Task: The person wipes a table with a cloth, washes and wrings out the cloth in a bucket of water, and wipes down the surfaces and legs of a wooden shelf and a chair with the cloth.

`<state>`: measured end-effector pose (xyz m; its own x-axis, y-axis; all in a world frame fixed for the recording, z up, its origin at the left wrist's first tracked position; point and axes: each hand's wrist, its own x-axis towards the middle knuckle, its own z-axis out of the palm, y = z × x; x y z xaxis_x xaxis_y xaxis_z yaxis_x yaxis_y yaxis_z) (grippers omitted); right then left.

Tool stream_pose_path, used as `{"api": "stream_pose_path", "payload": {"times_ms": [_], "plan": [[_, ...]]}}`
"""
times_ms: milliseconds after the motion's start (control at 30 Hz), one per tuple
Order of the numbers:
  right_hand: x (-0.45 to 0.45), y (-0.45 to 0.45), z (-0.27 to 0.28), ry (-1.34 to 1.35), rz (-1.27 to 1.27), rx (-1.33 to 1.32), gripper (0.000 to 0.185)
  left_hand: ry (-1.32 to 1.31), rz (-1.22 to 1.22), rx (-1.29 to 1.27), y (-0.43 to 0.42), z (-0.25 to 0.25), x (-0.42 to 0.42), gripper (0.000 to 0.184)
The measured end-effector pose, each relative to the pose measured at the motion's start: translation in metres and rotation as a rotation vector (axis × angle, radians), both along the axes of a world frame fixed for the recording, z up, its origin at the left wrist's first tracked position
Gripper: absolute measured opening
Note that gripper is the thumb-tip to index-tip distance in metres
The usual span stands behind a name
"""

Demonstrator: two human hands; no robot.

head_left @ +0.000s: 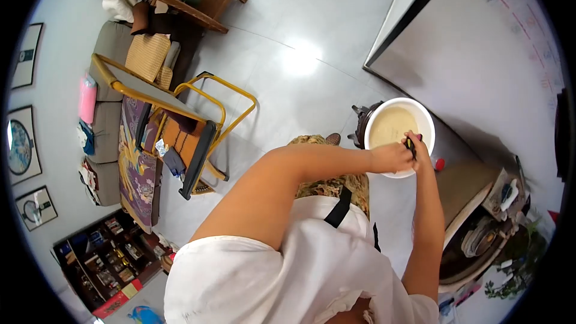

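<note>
The left hand (390, 158) and right hand (422, 155) are meeting and both gripping 1 black-and-yellow handle (410, 147) over the near right part of a white bucket (424, 119), which is holding pale beige mixture (384, 127), while a yellow-framed chair (193, 144) is standing well apart on the left.

We list free room over the pale glossy tiled floor (288, 102), left of the round white bucket (422, 121); obstacles: dark brown jutting object (366, 123) beside it, white black-edged panel (462, 54) at upper right.

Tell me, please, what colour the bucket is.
The bucket is white, as the head view shows best.
</note>
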<state>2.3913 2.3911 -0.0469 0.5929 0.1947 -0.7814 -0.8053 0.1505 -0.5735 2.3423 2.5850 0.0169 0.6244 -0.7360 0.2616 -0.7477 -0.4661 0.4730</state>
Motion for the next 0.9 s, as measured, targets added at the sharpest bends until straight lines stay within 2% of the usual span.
{"api": "stream_pose_path", "payload": {"times_ms": [33, 67, 167, 200, 267, 333, 433, 500, 533, 600, 633, 667, 733, 833, 900], "plan": [[0.0, 0.003, 0.022, -0.095, -0.055, 0.019, 0.019, 0.19, 0.106, -0.054, 0.012, 0.006, 0.006, 0.034], [-0.001, 0.007, 0.042, -0.188, -0.11, 0.038, 0.019, 0.298, 0.322, -0.14, 0.017, 0.004, 0.008, 0.039], [-0.017, 0.024, 0.076, -0.838, 0.128, -0.536, 0.026, 0.615, 0.929, -0.351, 0.024, -0.021, 0.009, 0.049], [-0.021, 0.022, 0.064, -1.108, 0.298, -0.758, 0.035, 0.725, 1.099, -0.375, 0.024, -0.029, 0.011, 0.049], [-0.034, 0.033, 0.071, -1.275, 0.666, -0.913, 0.042, 0.991, 1.311, -0.509, 0.027, -0.026, 0.015, 0.041], [-0.034, 0.024, 0.065, -1.17, 1.088, -0.919, 0.052, 1.105, 1.394, -0.625, 0.025, -0.023, 0.011, 0.039], [-0.033, 0.01, 0.056, -1.041, 0.813, -0.881, 0.048, 1.156, 1.331, -0.829, 0.02, -0.015, -0.005, 0.036], [-0.033, -0.001, 0.056, -0.941, 0.563, -0.81, 0.049, 1.164, 1.238, -1.105, 0.012, -0.002, -0.015, 0.036], [-0.036, 0.005, 0.071, -0.777, 0.488, -0.455, 0.052, 1.164, 1.178, -1.239, 0.01, 0.015, -0.019, 0.036], [-0.049, 0.024, 0.105, -0.423, 0.328, 0.231, 0.057, 1.084, 1.136, -1.238, 0.005, 0.036, -0.027, 0.036], [-0.06, 0.033, 0.128, -0.449, 0.354, 0.163, 0.067, 1.04, 1.11, -1.242, 0.001, 0.035, -0.029, 0.035], [-0.066, 0.041, 0.137, -0.613, 0.423, -0.038, 0.061, 0.996, 1.087, -1.246, -0.002, 0.036, -0.032, 0.035], [-0.067, 0.045, 0.147, -0.782, 0.529, -0.217, 0.054, 1.0, 1.041, -1.332, 0.003, 0.063, -0.044, 0.036], [-0.066, 0.054, 0.168, -0.821, 0.52, -0.107, 0.042, 0.99, 1.041, -1.491, 0.025, 0.091, -0.055, 0.037], [-0.067, 0.061, 0.18, -0.868, 0.599, -0.033, 0.037, 0.986, 1.032, -1.684, 0.045, 0.088, -0.057, 0.043]]}}
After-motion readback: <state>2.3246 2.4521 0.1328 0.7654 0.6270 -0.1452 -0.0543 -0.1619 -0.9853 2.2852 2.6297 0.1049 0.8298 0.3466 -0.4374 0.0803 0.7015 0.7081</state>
